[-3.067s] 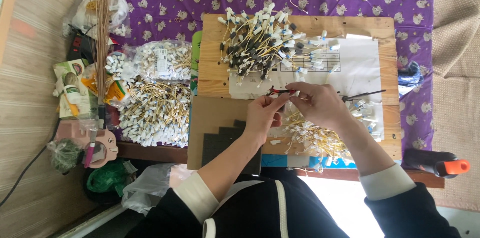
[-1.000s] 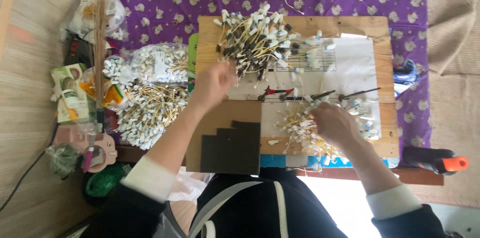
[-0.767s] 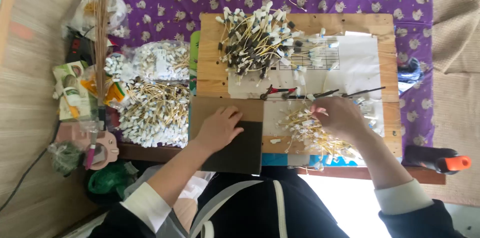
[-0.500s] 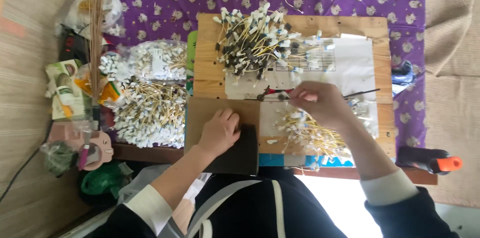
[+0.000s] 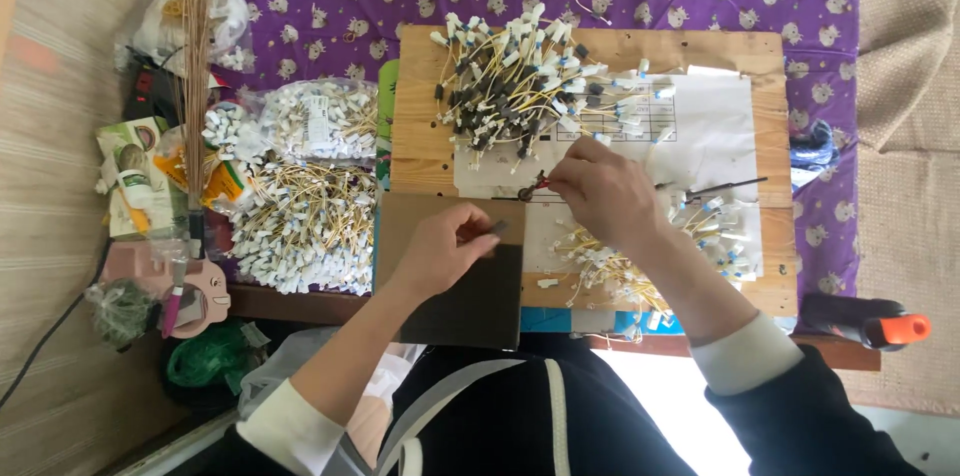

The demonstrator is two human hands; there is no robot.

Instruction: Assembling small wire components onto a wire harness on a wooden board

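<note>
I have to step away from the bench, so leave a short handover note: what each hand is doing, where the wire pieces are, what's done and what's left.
Left hand: on the dark board, fingertips pinching a small dark piece.
Right hand: over the white sheet, fingers closed at a red-tipped thin tool; exact grip unclear.
Wire pieces: a black-capped pile at the back of the wooden board, a loose pile by the right wrist, bagged ones to the left.
Done or left: cannot tell which pile is finished; both are large.
</note>
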